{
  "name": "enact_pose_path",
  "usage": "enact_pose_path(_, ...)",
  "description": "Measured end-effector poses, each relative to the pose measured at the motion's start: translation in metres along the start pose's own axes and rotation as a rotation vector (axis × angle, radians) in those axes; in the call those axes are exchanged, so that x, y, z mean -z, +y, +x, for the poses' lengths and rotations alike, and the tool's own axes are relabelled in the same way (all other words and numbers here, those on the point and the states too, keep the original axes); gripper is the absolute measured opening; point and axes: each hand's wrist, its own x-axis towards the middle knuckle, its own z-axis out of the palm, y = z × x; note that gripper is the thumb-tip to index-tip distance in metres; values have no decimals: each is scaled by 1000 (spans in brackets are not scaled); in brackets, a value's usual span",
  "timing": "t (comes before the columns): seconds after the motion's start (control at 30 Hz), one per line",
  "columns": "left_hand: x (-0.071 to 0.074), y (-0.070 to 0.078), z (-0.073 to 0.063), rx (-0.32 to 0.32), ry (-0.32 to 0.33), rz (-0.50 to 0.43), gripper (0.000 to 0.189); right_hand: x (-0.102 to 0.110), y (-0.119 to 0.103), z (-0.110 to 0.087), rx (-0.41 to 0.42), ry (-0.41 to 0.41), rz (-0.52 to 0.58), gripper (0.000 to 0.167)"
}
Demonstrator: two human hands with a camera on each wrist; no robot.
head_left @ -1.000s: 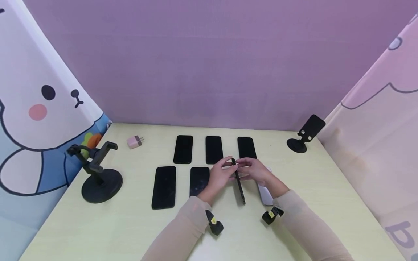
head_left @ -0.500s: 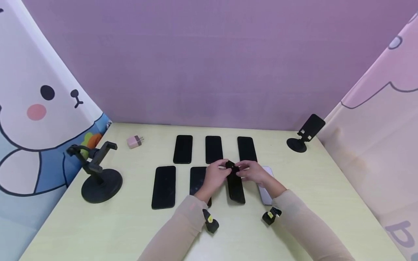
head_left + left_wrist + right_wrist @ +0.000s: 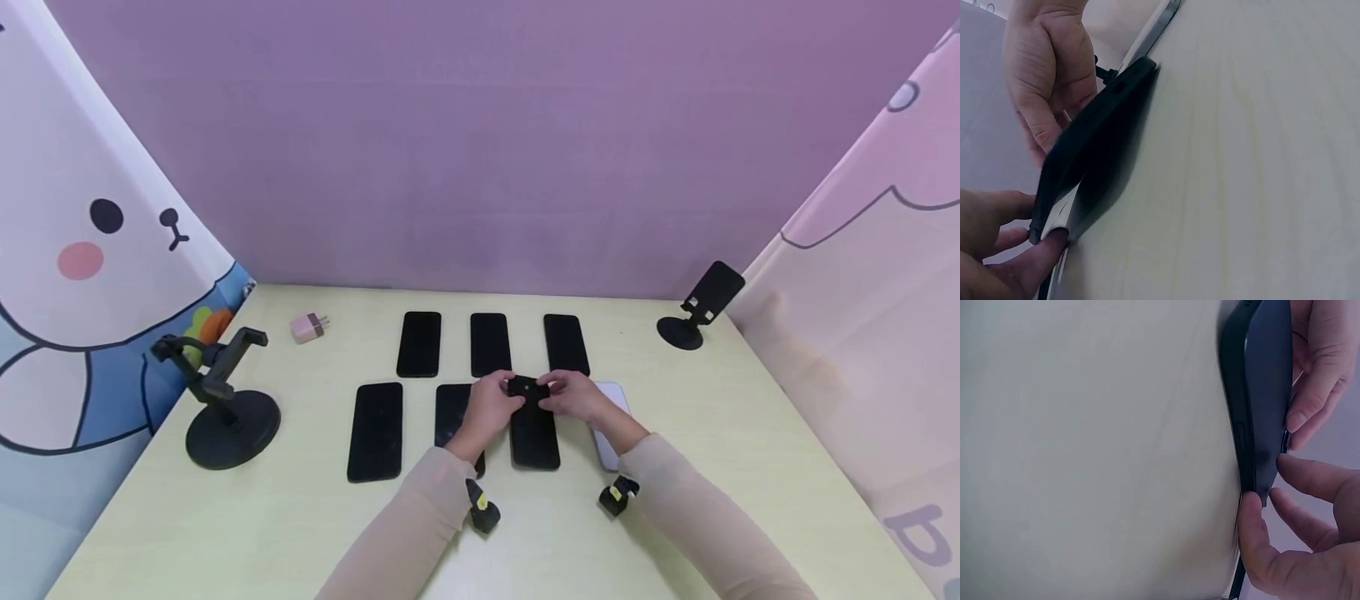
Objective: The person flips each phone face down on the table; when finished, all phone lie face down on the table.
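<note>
A black phone (image 3: 535,442), camera end away from me, is low over the table with its back upward. My left hand (image 3: 489,408) pinches its far left corner between thumb and fingers. At the far right corner my right hand (image 3: 576,395) does the same. In the left wrist view the phone (image 3: 1094,125) is tilted, and a pale strip shows along its underside by the left thumb (image 3: 1041,256). The right thumb and fingers (image 3: 1257,540) close on the phone's end in the right wrist view. My left forearm partly covers another black phone (image 3: 452,408).
Three black phones, such as the middle one (image 3: 491,344), lie in a back row. Another black phone (image 3: 375,433) is at front left, a pale lilac phone (image 3: 606,450) at right. Dark phone stands (image 3: 232,429) (image 3: 711,296) and a pink charger plug (image 3: 306,328) sit farther out.
The phone between my hands has turned from standing on its long edge to lying nearly flat, back up, and has come down toward the table. Both hands stay on its far end.
</note>
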Motion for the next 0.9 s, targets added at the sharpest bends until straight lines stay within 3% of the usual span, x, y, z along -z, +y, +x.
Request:
enact_pose_path(0.27,0,1,0,-24,-41,147,38,-4,-3,-1,-20,38,-98,36)
enact_pose_path(0.63,5,4,0,-12,-121,246,41,-8,-10,1,-68,55,-233,37)
enact_pose_path(0.77,15,5,-2,-17,-151,262,42,-10,-18,1,-30,64,-346,33)
enact_pose_path(0.9,36,2,-5,-61,-123,304,40,-19,-30,0,47,82,-411,32)
